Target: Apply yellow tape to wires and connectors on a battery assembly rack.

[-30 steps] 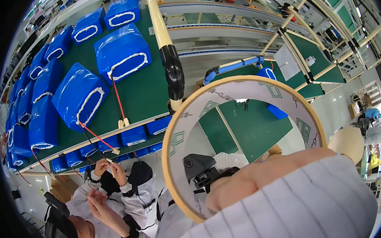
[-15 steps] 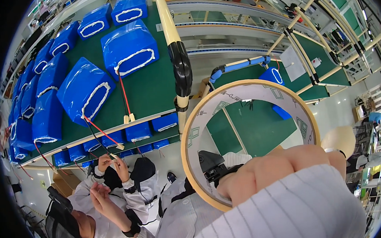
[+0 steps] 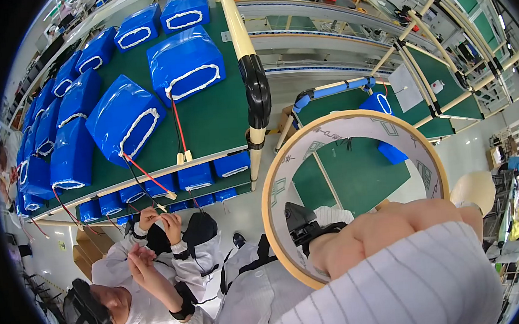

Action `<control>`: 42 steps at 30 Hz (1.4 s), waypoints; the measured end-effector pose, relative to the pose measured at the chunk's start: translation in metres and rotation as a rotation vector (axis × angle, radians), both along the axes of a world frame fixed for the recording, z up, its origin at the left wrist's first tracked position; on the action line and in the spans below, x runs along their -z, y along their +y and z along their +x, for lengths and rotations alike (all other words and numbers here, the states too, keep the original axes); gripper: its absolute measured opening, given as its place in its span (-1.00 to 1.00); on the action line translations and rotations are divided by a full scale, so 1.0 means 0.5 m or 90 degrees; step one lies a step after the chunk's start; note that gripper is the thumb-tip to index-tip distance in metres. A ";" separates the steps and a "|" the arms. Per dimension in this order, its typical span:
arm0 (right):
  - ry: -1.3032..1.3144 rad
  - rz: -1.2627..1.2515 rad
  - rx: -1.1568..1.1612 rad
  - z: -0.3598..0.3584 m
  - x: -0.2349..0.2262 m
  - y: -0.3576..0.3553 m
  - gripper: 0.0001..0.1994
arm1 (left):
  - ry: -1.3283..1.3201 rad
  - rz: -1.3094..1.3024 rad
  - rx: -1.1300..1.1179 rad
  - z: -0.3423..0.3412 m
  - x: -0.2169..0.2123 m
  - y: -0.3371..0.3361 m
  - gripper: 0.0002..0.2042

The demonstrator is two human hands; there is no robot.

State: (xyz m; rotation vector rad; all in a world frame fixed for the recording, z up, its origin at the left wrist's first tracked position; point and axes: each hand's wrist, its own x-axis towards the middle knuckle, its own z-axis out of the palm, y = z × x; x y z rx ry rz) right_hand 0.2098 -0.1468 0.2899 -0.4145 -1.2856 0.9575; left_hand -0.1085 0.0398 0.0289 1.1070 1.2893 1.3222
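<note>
Close to me at lower right, my right hand (image 3: 396,224) is closed in a fist against the lower edge of a large tape roll (image 3: 274,167), a tan ring with a printed pale core. A striped white sleeve covers that forearm. Through the ring shows a wrist with a black strapped device (image 3: 302,224); the hand beyond it is hidden, and I cannot tell whether it is my left. At lower left an open hand (image 3: 143,266) with a black wristband is raised beside a co-worker; whose it is stays unclear.
Blue shrink-wrapped battery packs (image 3: 186,59) with white-edged ends fill the green table (image 3: 220,116) and its lower shelf; red and black leads hang off. A co-worker (image 3: 95,312) sits at lower left, hands at the wires. A tan post (image 3: 237,19) bounds the table; another green table (image 3: 345,180) stands beyond.
The whole view has shifted, so the table, packs, tape roll and fist all appear slightly further right. My right hand keeps its grip on the tape roll.
</note>
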 end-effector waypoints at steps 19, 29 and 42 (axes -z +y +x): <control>-0.045 0.020 0.011 -0.048 0.061 0.027 -0.82 | -0.022 0.010 -0.019 0.011 0.012 -0.008 -0.63; -0.063 -0.064 -0.003 -0.205 0.200 0.227 -0.82 | 0.000 0.031 -0.014 0.014 -0.017 -0.029 -0.64; -0.091 -0.122 -0.032 -0.357 0.253 0.356 -0.82 | 0.011 0.042 -0.023 -0.006 -0.026 -0.034 -0.63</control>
